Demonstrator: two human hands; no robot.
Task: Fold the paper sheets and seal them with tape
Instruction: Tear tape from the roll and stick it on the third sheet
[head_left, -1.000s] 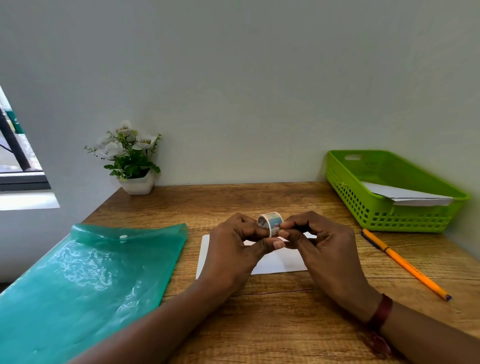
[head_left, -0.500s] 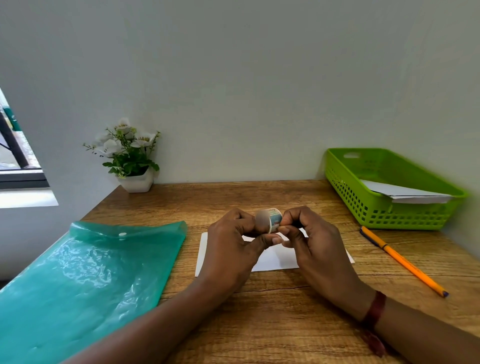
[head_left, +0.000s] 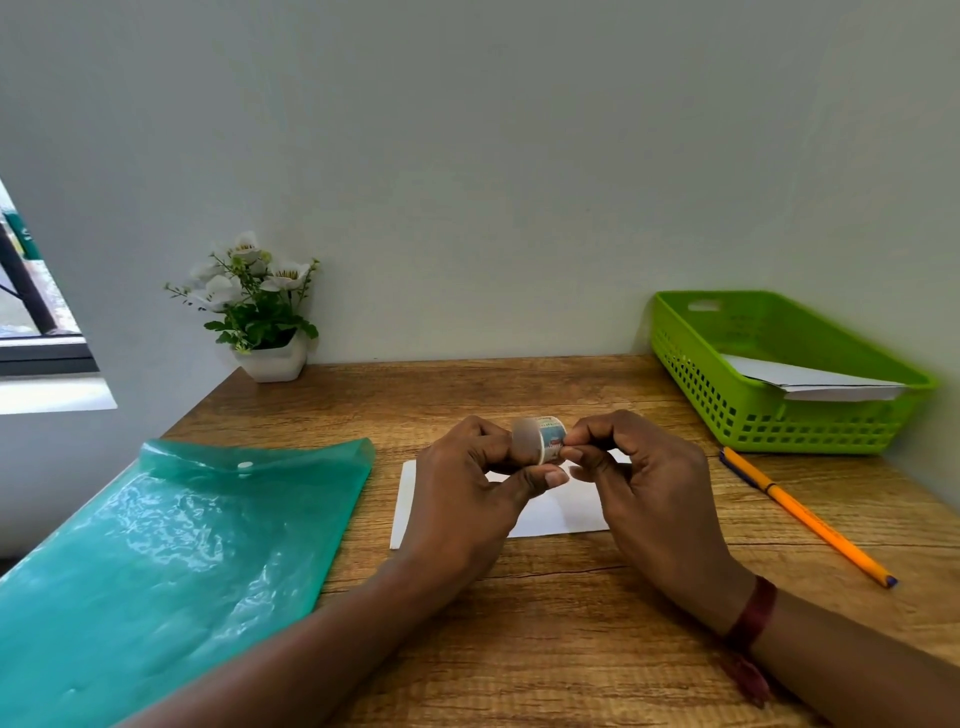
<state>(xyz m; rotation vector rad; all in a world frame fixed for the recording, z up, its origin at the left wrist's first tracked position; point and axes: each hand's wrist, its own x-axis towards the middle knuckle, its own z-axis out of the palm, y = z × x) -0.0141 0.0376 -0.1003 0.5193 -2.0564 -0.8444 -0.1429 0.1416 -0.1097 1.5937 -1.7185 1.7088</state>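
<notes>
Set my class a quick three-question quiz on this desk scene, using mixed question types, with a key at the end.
1. True or false: both the left hand and the right hand touch the tape roll, which is held above the folded white sheet.
2. Multiple choice: what lies in the green basket? A) white paper B) scissors C) a stapler
3. Fill in: the teal plastic folder lies on the table to the sheet's ____.
Key: 1 true; 2 A; 3 left.
</notes>
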